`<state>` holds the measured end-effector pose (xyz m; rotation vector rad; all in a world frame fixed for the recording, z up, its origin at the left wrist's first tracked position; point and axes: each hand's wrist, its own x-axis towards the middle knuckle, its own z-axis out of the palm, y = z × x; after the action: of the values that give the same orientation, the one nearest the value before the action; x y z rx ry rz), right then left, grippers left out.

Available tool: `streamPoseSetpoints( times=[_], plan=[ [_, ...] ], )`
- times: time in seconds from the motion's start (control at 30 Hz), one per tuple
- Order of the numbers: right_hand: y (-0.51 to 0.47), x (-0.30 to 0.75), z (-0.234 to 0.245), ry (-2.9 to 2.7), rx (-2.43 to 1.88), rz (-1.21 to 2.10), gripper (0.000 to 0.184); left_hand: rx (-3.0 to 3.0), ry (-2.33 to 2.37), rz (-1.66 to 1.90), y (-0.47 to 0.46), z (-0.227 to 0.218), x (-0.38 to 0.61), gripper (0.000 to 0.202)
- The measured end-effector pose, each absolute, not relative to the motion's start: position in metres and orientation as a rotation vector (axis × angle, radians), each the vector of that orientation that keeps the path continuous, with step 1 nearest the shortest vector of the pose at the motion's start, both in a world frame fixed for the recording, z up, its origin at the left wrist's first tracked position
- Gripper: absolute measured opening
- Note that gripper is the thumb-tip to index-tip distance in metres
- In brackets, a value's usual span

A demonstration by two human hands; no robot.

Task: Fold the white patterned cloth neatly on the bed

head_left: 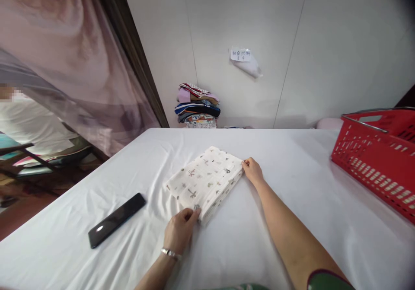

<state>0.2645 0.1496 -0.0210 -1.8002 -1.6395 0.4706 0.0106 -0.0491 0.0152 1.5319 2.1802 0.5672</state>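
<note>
A folded white cloth with small printed figures lies flat in the middle of the white-covered table. Its layered edge faces me. At the cloth's near corner, my left hand pinches the layers between thumb and fingers; a silver band circles that wrist. My right hand grips the far right corner with its fingers closed. The fingertips partly cover both corners.
A black phone lies on the left of the table. At the right edge stands a red plastic basket. Behind the table rises a pile of folded clothes. Beyond the pink curtain, a person in white is partly visible.
</note>
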Motion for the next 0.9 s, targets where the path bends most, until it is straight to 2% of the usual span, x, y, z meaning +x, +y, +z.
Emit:
streamPoseSetpoints(
  times=[0.27,0.57,0.77,0.9],
  plan=[
    [0.15,0.265,-0.015,-1.744,-1.854,0.526,0.027,1.547,2.194,0.552,-0.049,0.014,0.01,0.044],
    [0.16,0.268,-0.011,-1.899,-1.836,0.562,0.026,1.613,2.198,0.637,-0.05,0.009,0.008,0.043],
    [0.162,0.272,-0.01,-1.909,-1.851,0.575,0.028,2.096,2.105,0.863,-0.056,0.008,0.011,0.03],
    [0.163,0.275,-0.006,-1.968,-1.823,0.615,0.029,2.321,2.059,0.781,-0.056,0.007,0.016,0.039]
  ],
)
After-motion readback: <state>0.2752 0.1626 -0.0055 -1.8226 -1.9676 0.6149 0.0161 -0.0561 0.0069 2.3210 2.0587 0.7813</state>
